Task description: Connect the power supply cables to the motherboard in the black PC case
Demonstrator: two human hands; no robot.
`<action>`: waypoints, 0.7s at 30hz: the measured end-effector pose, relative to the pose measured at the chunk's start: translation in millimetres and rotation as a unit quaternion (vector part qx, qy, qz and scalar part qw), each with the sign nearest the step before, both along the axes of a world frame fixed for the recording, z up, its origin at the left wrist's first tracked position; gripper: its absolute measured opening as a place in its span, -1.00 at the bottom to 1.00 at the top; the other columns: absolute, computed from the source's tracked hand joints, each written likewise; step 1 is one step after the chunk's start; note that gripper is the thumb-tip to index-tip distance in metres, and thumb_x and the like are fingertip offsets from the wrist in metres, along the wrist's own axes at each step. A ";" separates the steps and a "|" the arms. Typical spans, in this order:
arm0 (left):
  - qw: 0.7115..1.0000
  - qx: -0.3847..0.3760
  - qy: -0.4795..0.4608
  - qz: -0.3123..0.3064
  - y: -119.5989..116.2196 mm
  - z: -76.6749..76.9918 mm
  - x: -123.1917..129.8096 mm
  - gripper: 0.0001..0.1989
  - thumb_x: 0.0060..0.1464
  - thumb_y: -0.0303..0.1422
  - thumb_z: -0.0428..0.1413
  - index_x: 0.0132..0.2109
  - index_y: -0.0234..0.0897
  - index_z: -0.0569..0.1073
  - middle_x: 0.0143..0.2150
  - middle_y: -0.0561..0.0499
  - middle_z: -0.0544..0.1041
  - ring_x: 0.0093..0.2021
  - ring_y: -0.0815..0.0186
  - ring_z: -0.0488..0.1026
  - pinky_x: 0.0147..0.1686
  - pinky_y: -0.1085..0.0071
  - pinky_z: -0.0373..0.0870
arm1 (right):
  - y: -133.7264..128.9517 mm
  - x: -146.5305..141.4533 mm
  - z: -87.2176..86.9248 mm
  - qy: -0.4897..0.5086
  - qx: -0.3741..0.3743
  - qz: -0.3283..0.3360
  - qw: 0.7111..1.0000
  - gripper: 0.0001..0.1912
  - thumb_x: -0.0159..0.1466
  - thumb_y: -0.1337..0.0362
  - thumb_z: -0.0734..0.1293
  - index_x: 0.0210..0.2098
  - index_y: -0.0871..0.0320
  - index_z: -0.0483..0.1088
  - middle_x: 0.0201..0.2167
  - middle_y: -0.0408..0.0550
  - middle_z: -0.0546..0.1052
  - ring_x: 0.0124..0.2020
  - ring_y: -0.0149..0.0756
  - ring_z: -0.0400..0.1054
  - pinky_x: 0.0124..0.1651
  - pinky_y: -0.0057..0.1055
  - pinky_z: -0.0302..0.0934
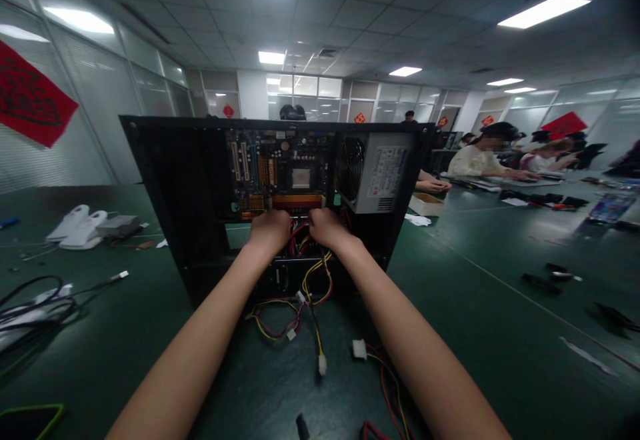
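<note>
An open black computer case [175, 180] stands in front of me, its inside facing me. Within it sit a motherboard [300, 153] and a grey power supply [387, 170] with a fan. Both my hands reach in at the motherboard's lower edge, below the orange and red memory slots [297, 203]. My left hand [270, 232] is closed, its fingertips turned away; what it grips is hidden. Close beside it, my right hand [327, 228] is also closed, with coloured power cables [300, 243] between the two. More cables with a white connector [322, 364] hang out onto the green table.
Left on the table [150, 333] lie white plastic parts [83, 227], a grey block [119, 227] and black cables [37, 307]. To the right are a small box [425, 204], a bottle [611, 207] and black pieces [543, 283]. Other people [480, 157] work further along.
</note>
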State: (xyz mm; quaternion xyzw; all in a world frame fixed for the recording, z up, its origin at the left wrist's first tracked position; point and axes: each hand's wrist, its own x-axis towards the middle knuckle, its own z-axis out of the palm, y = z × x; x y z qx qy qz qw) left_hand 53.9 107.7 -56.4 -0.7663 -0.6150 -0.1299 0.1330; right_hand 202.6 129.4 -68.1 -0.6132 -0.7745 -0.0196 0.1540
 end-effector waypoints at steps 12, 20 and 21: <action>1.000 -0.014 0.000 -0.003 3.3 -0.7 0.8 -0.59 0.31 -0.28 -0.09 -0.10 -0.39 0.61 -0.16 -0.36 0.63 -0.11 -0.11 0.60 -0.17 0.12 0.51 | 0.9 -1.6 0.7 0.007 -0.002 0.003 1.000 -0.69 0.29 0.43 0.23 -0.06 0.30 0.53 -0.06 0.30 0.59 -0.01 0.00 0.52 -0.10 -0.34 0.32; 1.000 -0.016 0.006 -0.003 3.2 -0.5 1.2 -0.58 0.31 -0.29 -0.11 -0.09 -0.39 0.61 -0.15 -0.36 0.63 -0.09 -0.10 0.60 -0.15 0.14 0.51 | -1.2 -1.9 1.7 0.011 -0.007 0.000 1.000 -0.70 0.32 0.38 0.22 -0.04 0.28 0.51 -0.02 0.29 0.58 0.00 -0.01 0.51 -0.07 -0.34 0.33; 1.000 -0.016 0.007 -0.002 2.8 0.0 1.4 -0.58 0.30 -0.29 -0.11 -0.10 -0.40 0.61 -0.15 -0.36 0.63 -0.09 -0.11 0.60 -0.16 0.13 0.51 | -1.2 -2.1 1.8 0.011 -0.007 0.000 1.000 -0.70 0.32 0.38 0.22 -0.04 0.27 0.50 -0.02 0.29 0.58 0.01 -0.01 0.51 -0.07 -0.34 0.33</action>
